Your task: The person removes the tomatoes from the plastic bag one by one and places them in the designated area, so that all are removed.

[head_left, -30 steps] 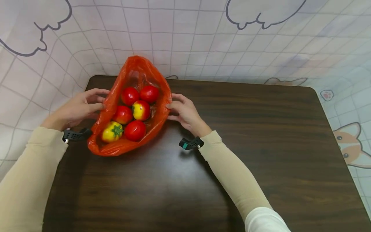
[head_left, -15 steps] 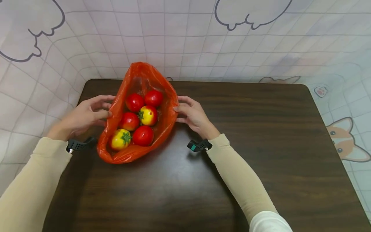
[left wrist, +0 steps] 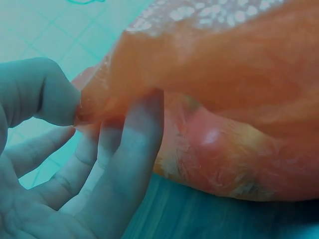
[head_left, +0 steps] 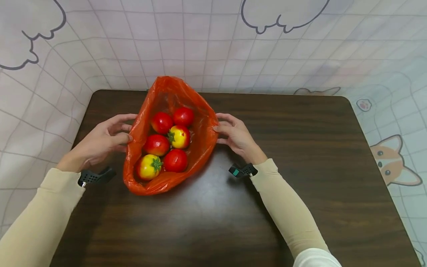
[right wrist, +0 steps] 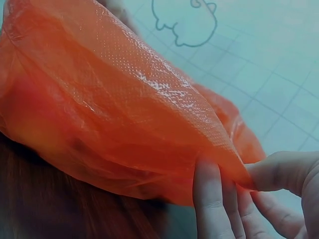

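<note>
An orange-red plastic bag (head_left: 203,148) stands on the table with its mouth spread wide. Inside lie several tomatoes, among them a plain red tomato (head_left: 175,160), a yellow one with a green leafy top (head_left: 149,167) and a red-and-yellow one (head_left: 179,137). My left hand (head_left: 103,142) pinches the bag's left rim between thumb and fingers; the left wrist view shows the thumb (left wrist: 55,94) pressing the film. At the opposite rim, my right hand (head_left: 238,137) grips the plastic the same way, its thumb (right wrist: 279,172) on the edge in the right wrist view.
The dark wooden table (head_left: 300,167) stretches to the right and in front of the bag. Behind it hangs a pale grid-patterned cloth (head_left: 213,48) with cloud outlines, continuing round both sides, with a cartoon dog (head_left: 388,163) printed at the right.
In the head view the bag, its tomatoes and both hands have shifted to the right and slightly nearer. Both hands keep hold of the rim throughout.
</note>
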Demonstrator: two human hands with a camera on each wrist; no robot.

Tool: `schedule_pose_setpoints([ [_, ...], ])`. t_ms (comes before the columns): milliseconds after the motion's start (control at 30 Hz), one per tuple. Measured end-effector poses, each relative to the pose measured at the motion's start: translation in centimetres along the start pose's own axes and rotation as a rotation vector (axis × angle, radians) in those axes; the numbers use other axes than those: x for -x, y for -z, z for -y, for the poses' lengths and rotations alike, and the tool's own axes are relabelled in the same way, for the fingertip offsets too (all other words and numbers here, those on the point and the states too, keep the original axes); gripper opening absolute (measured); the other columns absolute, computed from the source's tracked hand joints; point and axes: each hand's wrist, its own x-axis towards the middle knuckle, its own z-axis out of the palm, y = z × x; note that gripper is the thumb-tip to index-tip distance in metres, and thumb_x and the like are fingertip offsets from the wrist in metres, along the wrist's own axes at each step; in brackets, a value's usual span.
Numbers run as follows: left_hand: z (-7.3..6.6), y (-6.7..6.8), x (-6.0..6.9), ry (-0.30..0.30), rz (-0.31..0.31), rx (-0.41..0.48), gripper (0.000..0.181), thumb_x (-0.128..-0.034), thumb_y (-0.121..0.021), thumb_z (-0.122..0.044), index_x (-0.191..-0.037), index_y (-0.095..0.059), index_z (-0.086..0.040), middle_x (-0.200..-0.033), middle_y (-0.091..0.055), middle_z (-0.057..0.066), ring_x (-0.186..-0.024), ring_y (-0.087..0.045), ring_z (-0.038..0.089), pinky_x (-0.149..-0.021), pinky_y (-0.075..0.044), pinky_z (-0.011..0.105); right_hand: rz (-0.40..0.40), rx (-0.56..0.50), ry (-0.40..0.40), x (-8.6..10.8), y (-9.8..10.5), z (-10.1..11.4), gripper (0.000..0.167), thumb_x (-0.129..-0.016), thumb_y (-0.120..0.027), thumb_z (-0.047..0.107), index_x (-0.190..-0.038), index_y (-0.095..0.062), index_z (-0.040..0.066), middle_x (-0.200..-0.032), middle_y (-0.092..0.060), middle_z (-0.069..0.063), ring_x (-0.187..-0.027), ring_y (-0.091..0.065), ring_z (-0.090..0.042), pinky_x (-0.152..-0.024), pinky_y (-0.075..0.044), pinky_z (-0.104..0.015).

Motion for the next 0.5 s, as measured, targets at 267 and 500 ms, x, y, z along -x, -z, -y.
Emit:
schedule_pose_setpoints([
  [267,0.7,-0.6,0.3,-0.069,0.082,0.084,0.063,-0.1014,-0.062,-0.008,-0.157,-0.036,-0.019,-0.122,-0.063,-0.002,-0.099,-0.073,0.012,-0.083,-0.065,0.03,-0.006,0.021,-0.007,1.0,1.3,0.4,0.045,-0.096,-0.068,0.002,-0.138,-0.057,0.015,-0.115,-0.072,-0.002,-0.091,-0.071,-0.019,-0.074,-0.066,-0.036],
  [500,0.5,-1.9,0.6,-0.064,0.122,0.128,0.063,-0.1016,-0.062,-0.008,-0.157,-0.034,-0.019,-0.124,-0.064,0.001,-0.103,-0.073,0.014,-0.085,-0.064,0.031,0.0,0.032,-0.007,2.2,2.2,0.5,0.046,-0.095,-0.069,0.0,-0.138,-0.058,0.014,-0.111,-0.073,-0.001,-0.086,-0.072,-0.018,-0.072,-0.066,-0.036],
])
